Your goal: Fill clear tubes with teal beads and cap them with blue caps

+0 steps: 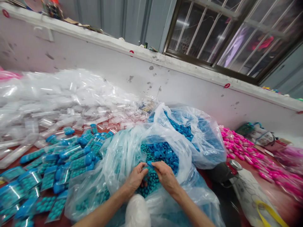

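My left hand [137,178] and my right hand [165,176] meet above an opened plastic bag [123,154]. Between their fingertips is a small blue piece [149,163], pinched from both sides. Teal beads [151,183] lie in the bag under my hands, and blue caps [165,153] fill the part just behind them. A second clear bag [210,142] of blue pieces stands behind, to the right. To the left lies a pile of clear packs [81,164] with teal beads and blue ends.
Clear empty tubes [54,110] are heaped at the left back. Pink pieces [248,151] spread at the right, near a dark container [221,172] and a cloth bag [255,195] with a yellow strap. A low wall [189,91] runs behind.
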Demonstrator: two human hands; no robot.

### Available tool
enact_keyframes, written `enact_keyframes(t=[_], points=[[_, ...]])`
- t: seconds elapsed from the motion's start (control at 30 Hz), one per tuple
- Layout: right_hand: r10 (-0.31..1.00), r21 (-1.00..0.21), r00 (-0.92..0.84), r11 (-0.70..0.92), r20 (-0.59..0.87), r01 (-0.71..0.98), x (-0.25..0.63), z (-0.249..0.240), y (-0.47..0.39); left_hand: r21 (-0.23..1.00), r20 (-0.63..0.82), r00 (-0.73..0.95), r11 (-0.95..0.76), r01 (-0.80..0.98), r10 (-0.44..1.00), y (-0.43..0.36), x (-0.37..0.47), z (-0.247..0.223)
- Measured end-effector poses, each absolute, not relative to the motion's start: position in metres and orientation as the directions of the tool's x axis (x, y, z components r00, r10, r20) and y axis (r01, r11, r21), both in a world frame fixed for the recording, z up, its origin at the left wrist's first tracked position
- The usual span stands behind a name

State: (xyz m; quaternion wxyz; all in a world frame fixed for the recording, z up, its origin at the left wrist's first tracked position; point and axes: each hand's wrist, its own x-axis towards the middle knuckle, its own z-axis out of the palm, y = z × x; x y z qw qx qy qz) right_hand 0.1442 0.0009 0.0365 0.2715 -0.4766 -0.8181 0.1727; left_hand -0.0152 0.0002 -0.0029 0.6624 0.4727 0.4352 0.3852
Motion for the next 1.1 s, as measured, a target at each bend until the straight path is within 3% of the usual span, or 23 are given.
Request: enact_keyframes(t=[0.2,0.4,0.5,0.6,0.7,0.77,0.83,0.97,1.1], points=[[0.811,-0.430,-0.488,0.585,0.323,0.688,0.141,0.038,-0.009,0.907,-0.207,0.409,0.331,-0.260,0.888,-0.001,-0.019,-0.005],[0.752,-0.324,-0.550,0.655,0.363,0.683,0.136,0.026,-0.012,0.866,-0.231,0.355,0.358,-0.350,0.906,0.000,-0.015,-0.011],[0.778,-0.415,-0.511,0.628,0.367,0.658,0.135,0.020,-0.012,0.868,-0.242,0.306,0.346,-0.356,0.921,-0.001,-0.013,-0.008],[0.902,-0.653,-0.285,0.431,0.324,0.623,0.138,0.018,-0.005,0.896,-0.233,0.282,0.318,-0.309,0.931,-0.002,-0.015,-0.004],[0.995,-0.861,-0.071,0.101,0.076,0.499,0.143,0.021,0.005,0.921,-0.200,0.310,0.287,-0.265,0.929,-0.003,-0.016,-0.001],[0.988,-0.920,-0.118,-0.049,-0.102,0.389,0.144,0.026,0.009,0.934,-0.190,0.323,0.272,-0.231,0.927,-0.004,-0.015,-0.001],[0.967,-0.930,-0.210,-0.057,-0.141,0.362,0.143,0.034,0.009,0.950,-0.191,0.304,0.253,-0.181,0.933,-0.005,-0.014,0.000],[0.951,-0.832,-0.308,0.154,-0.021,0.533,0.136,0.046,0.001,0.959,-0.234,0.244,0.264,-0.100,0.941,-0.004,-0.012,0.002],[0.924,-0.750,-0.381,0.248,-0.006,0.613,0.127,0.041,-0.008,0.938,-0.229,0.243,0.281,-0.205,0.942,-0.001,-0.012,0.006]])
